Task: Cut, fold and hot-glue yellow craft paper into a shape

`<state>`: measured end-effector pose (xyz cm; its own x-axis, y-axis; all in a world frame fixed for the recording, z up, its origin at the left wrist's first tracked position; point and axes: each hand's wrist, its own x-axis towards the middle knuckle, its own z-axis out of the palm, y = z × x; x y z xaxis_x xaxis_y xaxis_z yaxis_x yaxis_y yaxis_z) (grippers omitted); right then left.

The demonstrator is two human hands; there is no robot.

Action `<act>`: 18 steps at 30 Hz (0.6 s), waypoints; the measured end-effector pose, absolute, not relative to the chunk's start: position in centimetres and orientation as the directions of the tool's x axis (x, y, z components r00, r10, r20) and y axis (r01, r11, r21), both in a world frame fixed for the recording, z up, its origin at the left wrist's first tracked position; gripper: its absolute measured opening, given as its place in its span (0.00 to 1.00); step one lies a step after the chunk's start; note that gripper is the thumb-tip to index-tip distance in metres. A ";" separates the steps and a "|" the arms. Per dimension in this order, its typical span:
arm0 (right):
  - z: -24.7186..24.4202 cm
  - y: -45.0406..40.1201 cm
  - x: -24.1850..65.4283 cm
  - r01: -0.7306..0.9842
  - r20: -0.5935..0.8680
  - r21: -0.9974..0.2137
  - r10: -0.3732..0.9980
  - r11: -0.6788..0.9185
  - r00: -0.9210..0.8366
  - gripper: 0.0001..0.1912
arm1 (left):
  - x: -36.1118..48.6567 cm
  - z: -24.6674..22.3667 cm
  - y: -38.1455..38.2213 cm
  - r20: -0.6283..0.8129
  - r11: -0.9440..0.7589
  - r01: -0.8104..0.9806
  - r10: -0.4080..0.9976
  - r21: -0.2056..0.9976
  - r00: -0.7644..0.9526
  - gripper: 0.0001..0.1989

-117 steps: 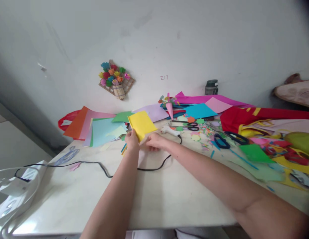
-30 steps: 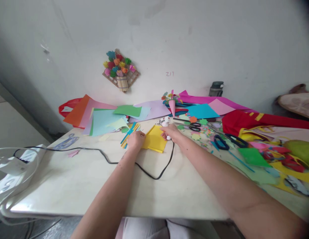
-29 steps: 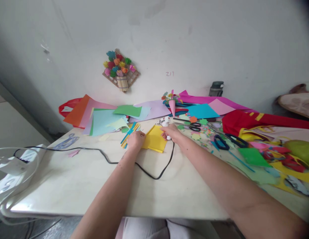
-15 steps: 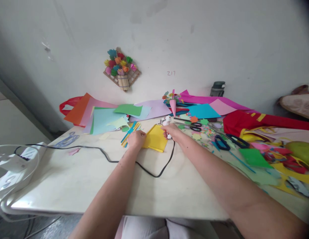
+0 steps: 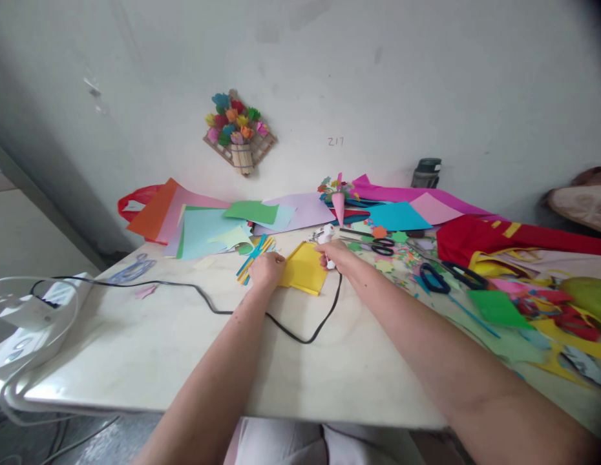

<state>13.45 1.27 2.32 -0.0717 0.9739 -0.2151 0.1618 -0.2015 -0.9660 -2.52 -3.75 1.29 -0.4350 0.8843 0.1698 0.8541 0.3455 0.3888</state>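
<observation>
A folded piece of yellow paper (image 5: 304, 271) with raised edges lies on the table between my hands. My left hand (image 5: 268, 270) pinches its left side, the fingertips partly hidden. Just beyond that hand is a bundle of blue and yellow paper strips (image 5: 256, 253). My right hand (image 5: 335, 253) is closed around a white glue gun (image 5: 328, 234), whose nozzle is over the far right edge of the yellow paper. From the glue gun's lower end a black cord (image 5: 300, 338) loops across the table.
The cord reaches a white power strip (image 5: 26, 339) at the left. Coloured sheets (image 5: 208, 226) line the wall. Scissors (image 5: 433, 278), paper scraps (image 5: 504, 307) and a red cloth-like piece (image 5: 475, 239) lie right. A pink paper cone with flowers (image 5: 338, 208) stands behind.
The whole view has shifted slightly. Both hands, the glue gun and the yellow paper hold nearly the same positions.
</observation>
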 end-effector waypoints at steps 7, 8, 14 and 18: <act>2.5 1.1 13.5 0.175 -0.232 -0.961 0.968 -0.213 -0.097 0.05 | -2.5 1.3 -3.8 0.170 0.351 0.850 0.880 0.393 -0.443 0.12; 2.6 1.1 13.6 0.176 -0.236 -0.960 0.967 -0.216 -0.100 0.05 | -2.5 1.3 -3.8 0.171 0.351 0.850 0.880 0.392 -0.442 0.11; 2.5 1.1 13.7 0.183 -0.242 -0.958 0.963 -0.218 -0.121 0.04 | -2.5 1.4 -3.8 0.169 0.352 0.854 0.882 0.382 -0.439 0.12; 2.5 1.2 13.8 0.182 -0.254 -0.957 0.956 -0.226 -0.149 0.04 | -2.5 1.4 -3.8 0.174 0.352 0.854 0.880 0.383 -0.441 0.12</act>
